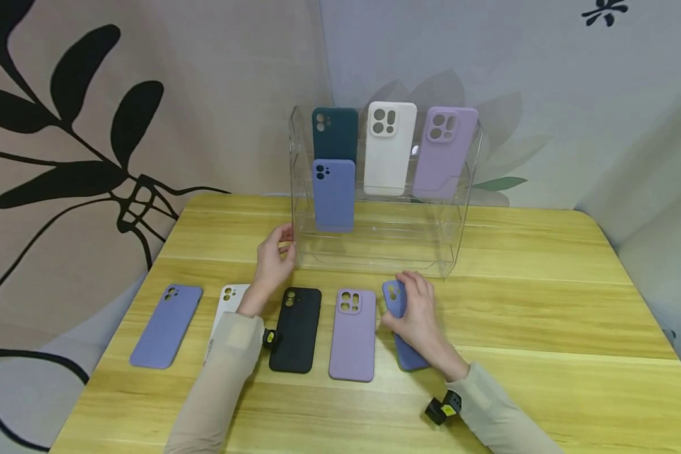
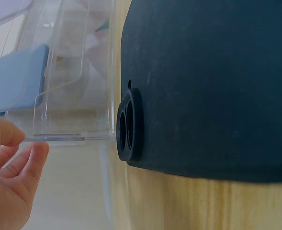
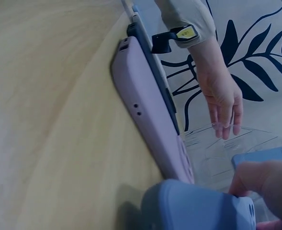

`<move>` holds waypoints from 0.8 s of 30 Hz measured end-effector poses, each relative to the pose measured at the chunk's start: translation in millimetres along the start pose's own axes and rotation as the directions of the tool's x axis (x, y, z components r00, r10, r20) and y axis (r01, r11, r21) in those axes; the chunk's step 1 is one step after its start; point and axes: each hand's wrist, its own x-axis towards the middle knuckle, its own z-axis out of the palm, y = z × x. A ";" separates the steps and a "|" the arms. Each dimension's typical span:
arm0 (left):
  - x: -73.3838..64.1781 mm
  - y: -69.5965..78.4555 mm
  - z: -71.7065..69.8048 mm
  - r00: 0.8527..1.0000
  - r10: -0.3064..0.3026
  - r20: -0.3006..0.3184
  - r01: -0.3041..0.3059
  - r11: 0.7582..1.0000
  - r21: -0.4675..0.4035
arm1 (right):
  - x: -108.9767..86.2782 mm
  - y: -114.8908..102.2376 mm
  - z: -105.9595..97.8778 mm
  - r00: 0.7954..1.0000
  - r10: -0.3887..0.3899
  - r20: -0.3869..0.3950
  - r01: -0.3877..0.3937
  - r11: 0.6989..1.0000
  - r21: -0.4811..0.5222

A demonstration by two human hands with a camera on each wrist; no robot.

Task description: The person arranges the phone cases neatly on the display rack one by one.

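Observation:
My left hand [image 1: 275, 260] pinches the left side panel of a clear display rack [image 1: 374, 255], thumb on one face and fingers on the other in the left wrist view. With thumb and fingers across its sides, my right hand [image 1: 419, 309] grips a blue phone case [image 1: 408, 358], partly hidden under the palm. Beside it on the table lies a lilac phone case [image 1: 352, 343], then a black phone case [image 1: 295, 334]. My left forearm partly covers a white phone case [image 1: 229, 301]. Another blue phone case [image 1: 167, 328] lies at the far left.
On the rack's tiers lean a dark green case [image 1: 335, 135], a blue case [image 1: 333, 195], a white case [image 1: 388, 157] and a lilac case [image 1: 445, 148]. The wooden table [image 1: 556, 302] meets a wall behind the rack.

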 end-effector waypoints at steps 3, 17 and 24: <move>0.5 0.7 -0.1 1.000 0.002 -0.003 -0.002 1.000 -0.004 | 2.6 -3.2 -2.1 1.000 -0.023 -0.016 0.023 1.000 0.014; 0.5 1.0 0.0 1.000 0.004 -0.005 -0.004 1.000 -0.016 | 19.2 -14.8 -13.6 0.982 -0.147 -0.118 0.153 0.987 0.047; 0.4 0.5 -0.1 1.000 -0.001 -0.003 0.001 1.000 -0.015 | 33.6 -17.9 -20.9 0.974 -0.177 -0.140 0.186 0.981 0.056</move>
